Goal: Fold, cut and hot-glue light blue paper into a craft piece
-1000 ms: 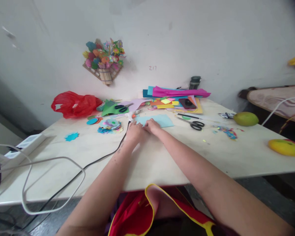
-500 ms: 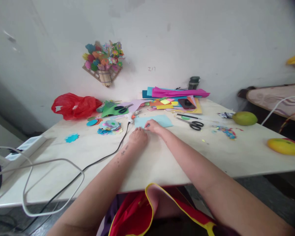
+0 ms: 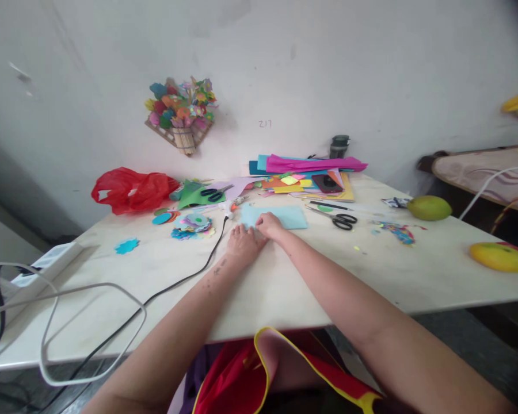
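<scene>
A light blue sheet [image 3: 291, 217], paper or foam, lies flat on the white table, its near left edge partly hidden by my hands. My left hand [image 3: 244, 244] rests at that near left edge, fingers bent down and together on it. Close beside it, my right hand [image 3: 269, 226] pinches the same edge with curled fingers. The exact grip of both sets of fingertips is hard to make out. Just beyond my left hand lies a glue gun [image 3: 233, 206] with a black cord. Black-handled scissors [image 3: 343, 221] lie to the right of the sheet.
Left of the hands sit a pile of cut flower shapes [image 3: 193, 226] and a blue flower cutout [image 3: 126, 246]. A red plastic bag [image 3: 133, 190], coloured sheets [image 3: 315, 164] and a phone [image 3: 327, 183] are farther back. Two mangoes [image 3: 429, 207] lie right; a power strip [image 3: 47, 264] stands left.
The sheet has shifted slightly to the right. My hands have moved a little closer together along its near edge.
</scene>
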{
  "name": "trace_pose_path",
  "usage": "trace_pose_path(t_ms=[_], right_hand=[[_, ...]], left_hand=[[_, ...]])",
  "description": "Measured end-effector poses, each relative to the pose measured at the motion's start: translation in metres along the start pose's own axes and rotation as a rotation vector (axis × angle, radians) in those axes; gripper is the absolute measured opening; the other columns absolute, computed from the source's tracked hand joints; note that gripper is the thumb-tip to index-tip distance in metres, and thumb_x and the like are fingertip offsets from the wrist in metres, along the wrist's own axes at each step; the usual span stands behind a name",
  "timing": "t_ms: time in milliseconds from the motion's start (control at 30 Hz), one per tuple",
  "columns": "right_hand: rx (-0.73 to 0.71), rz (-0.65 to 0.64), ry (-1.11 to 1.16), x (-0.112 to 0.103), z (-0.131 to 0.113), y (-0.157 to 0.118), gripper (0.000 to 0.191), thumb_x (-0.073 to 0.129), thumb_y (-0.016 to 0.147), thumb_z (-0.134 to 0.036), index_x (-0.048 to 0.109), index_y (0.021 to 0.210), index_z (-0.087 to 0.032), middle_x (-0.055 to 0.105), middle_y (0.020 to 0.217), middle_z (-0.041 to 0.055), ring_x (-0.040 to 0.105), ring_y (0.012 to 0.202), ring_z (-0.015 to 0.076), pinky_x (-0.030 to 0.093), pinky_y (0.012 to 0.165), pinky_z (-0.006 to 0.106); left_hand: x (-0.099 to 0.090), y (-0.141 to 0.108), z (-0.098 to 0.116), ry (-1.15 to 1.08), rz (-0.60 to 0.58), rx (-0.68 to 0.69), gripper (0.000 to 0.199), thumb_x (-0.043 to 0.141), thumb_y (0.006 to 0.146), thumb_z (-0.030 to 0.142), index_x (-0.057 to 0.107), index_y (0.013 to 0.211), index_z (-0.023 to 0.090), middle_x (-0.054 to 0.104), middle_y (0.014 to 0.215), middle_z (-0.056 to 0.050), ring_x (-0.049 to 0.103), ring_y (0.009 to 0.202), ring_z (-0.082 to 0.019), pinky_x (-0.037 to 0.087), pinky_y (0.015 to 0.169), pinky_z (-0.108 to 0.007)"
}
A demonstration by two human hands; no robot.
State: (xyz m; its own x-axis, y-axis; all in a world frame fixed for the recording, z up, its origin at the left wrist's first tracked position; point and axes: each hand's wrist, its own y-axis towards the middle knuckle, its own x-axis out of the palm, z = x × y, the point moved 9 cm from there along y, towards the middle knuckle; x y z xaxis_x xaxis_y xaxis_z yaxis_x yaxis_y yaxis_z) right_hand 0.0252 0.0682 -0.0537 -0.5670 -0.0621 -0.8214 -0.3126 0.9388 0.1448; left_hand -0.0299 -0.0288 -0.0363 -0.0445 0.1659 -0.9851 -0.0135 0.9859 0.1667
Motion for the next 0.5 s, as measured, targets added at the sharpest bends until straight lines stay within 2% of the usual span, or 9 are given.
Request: trace_pose_path(t_ms=[133, 267, 400, 500], right_hand=[[0.086, 0.053, 0.171, -0.008, 0.011, -0.007, 0.02, 0.054, 0.067, -0.011, 0.067, 0.081, -0.017, 0.067, 0.088, 0.0049, 0.061, 0.081, 0.0151, 0.043, 0.066, 0.02], [0.201, 0.088, 0.507, -0.012, 0.024, -0.013, 0.027, 0.047, 0.069, -0.012, 0.063, 0.091, -0.015, 0.067, 0.085, 0.0048, 0.061, 0.071, 0.0121, 0.043, 0.06, 0.019], [0.241, 0.155, 0.693, -0.014, 0.029, -0.014, 0.024, 0.045, 0.072, -0.019, 0.061, 0.09, -0.014, 0.066, 0.084, 0.0051, 0.059, 0.072, 0.0124, 0.043, 0.061, 0.019], [0.253, 0.206, 0.763, -0.016, 0.031, -0.013, 0.023, 0.045, 0.073, -0.025, 0.06, 0.088, -0.015, 0.064, 0.083, 0.0047, 0.058, 0.075, 0.0132, 0.043, 0.063, 0.02]], left_hand=[[0.005, 0.01, -0.004, -0.037, 0.014, 0.122, 0.053, 0.025, 0.088, 0.047, 0.044, 0.122, 0.01, 0.039, 0.132, -0.018, 0.032, 0.125, -0.026, 0.024, 0.101, -0.038], [0.004, 0.013, -0.003, -0.039, 0.04, 0.091, 0.053, 0.025, 0.089, 0.043, 0.04, 0.126, 0.008, 0.033, 0.138, -0.019, 0.025, 0.129, -0.027, 0.02, 0.103, -0.04], [0.004, 0.009, 0.019, -0.076, 0.054, 0.124, 0.05, 0.023, 0.09, 0.04, 0.038, 0.129, 0.012, 0.037, 0.137, -0.014, 0.029, 0.128, -0.023, 0.021, 0.104, -0.037], [0.005, 0.007, 0.029, -0.068, 0.039, 0.14, 0.048, 0.024, 0.09, 0.039, 0.044, 0.124, 0.011, 0.042, 0.133, -0.015, 0.035, 0.125, -0.024, 0.024, 0.102, -0.038]])
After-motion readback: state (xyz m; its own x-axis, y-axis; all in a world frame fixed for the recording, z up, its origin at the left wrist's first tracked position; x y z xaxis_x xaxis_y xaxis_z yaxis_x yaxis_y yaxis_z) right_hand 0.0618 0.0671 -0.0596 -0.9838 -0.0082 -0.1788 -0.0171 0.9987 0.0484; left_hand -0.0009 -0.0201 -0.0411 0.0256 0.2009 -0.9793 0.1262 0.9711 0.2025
